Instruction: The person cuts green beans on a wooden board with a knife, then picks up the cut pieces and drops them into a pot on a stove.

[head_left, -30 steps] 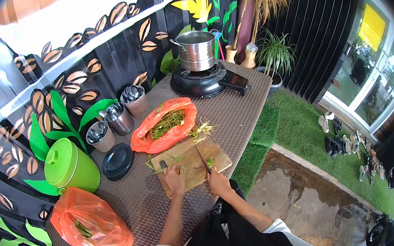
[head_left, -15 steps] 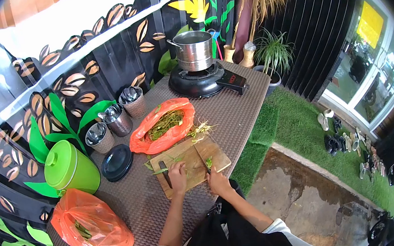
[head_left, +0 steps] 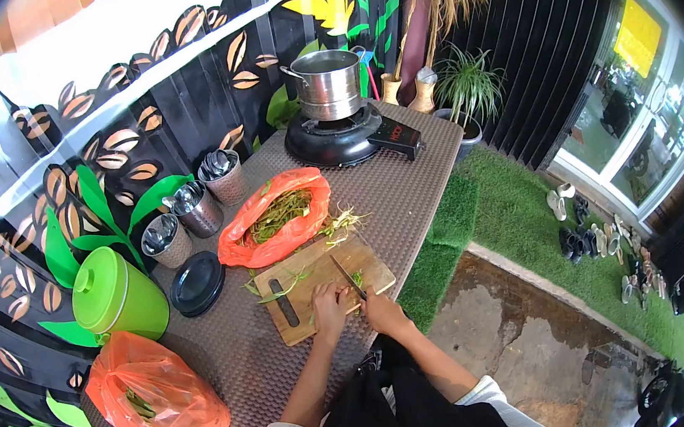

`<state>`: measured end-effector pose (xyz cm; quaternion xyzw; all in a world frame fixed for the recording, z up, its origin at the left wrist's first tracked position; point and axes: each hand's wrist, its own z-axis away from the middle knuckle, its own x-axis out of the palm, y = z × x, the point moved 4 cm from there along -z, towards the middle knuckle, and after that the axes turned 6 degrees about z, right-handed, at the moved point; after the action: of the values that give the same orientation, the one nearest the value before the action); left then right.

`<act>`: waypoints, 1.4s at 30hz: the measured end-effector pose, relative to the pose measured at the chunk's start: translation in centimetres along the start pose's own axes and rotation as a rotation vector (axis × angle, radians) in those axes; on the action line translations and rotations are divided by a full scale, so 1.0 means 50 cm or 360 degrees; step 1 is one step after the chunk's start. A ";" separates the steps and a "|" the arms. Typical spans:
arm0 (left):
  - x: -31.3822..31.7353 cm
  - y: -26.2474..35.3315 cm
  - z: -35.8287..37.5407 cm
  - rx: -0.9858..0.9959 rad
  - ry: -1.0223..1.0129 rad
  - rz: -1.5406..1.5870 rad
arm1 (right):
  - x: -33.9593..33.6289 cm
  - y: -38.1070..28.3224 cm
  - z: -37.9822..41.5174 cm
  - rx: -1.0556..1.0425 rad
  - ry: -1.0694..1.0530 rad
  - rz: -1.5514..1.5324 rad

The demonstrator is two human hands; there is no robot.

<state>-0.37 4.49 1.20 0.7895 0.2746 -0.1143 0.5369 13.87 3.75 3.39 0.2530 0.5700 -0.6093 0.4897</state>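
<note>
right hand point(head_left: 383, 312) wrapped round the knife point(head_left: 348, 277) | left hand point(head_left: 331, 306) fingers bunched on the cutting board point(head_left: 325, 283), grip unclear | orange bag point(head_left: 277, 217) of greens just beyond

We see 2 hands point(head_left: 331, 309), 1 knife point(head_left: 347, 275), 1 cutting board point(head_left: 310, 288) and 2 orange bags point(head_left: 234, 248). We count 3 cups point(head_left: 223, 188) with spoons point(head_left: 218, 162), 1 pot point(head_left: 329, 97), 1 black stove point(head_left: 325, 150), 1 green bucket point(head_left: 134, 300) and 1 pile of dark plates point(head_left: 197, 282). We also spot 1 table point(head_left: 267, 374) and 1 plant point(head_left: 470, 89)
</note>
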 end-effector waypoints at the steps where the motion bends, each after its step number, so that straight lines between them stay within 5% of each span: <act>1: -0.004 0.005 0.002 0.0011 0.0010 -0.0033 | 0.003 -0.003 0.003 -0.0008 0.0037 0.0035; 18: -0.005 0.020 0.011 0.0140 0.0079 -0.0070 | 0.034 -0.021 -0.018 0.0070 0.0065 -0.0031; 24: -0.003 0.007 0.011 -0.0188 0.0035 0.0045 | 0.023 -0.026 0.011 0.0041 0.0064 -0.0011; 33: -0.002 0.033 0.028 0.0106 0.0250 -0.0109 | 0.027 -0.018 -0.030 0.0029 -0.0032 -0.0076; 42: -0.005 -0.013 0.011 -0.0302 0.0119 0.0215 | 0.053 -0.034 -0.022 0.0104 0.0098 -0.0046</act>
<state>-0.88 4.10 0.57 0.7555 0.2502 -0.0219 0.6050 11.07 3.75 1.59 0.2791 0.5682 -0.6265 0.4547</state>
